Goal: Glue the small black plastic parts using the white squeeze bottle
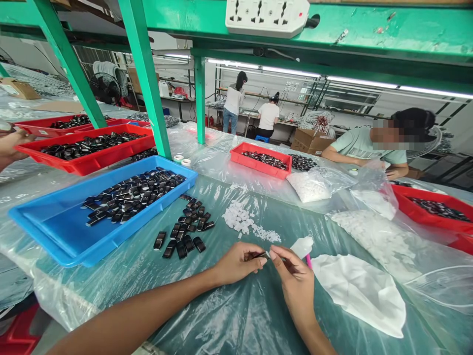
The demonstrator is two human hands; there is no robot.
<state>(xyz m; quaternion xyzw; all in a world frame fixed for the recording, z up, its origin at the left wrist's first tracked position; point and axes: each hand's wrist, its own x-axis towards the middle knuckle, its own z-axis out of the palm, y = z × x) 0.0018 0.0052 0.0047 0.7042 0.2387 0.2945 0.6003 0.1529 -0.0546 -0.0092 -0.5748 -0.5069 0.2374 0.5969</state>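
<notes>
My left hand point(238, 265) is closed around a small black plastic part point(260, 255), mostly hidden by the fingers. Thumb and forefinger of my right hand point(296, 277) pinch at the end of that part, where a tiny whitish bit shows; its kind cannot be made out. Beyond my hands lie a pile of small white pieces point(236, 217) and a heap of finer white bits point(268, 233). Several loose black parts point(181, 248) are scattered on the plastic-covered table to the left. A white cloth point(360, 291) and a small translucent bottle point(302, 246) are by my right hand.
A blue tray point(48, 224) of black parts stands at left, with red trays point(79, 165) behind it. Another red tray point(258, 167) and bags of white pieces point(312, 185) lie farther back. Green posts point(148, 84) rise from the table. A co-worker point(377, 143) sits across at right.
</notes>
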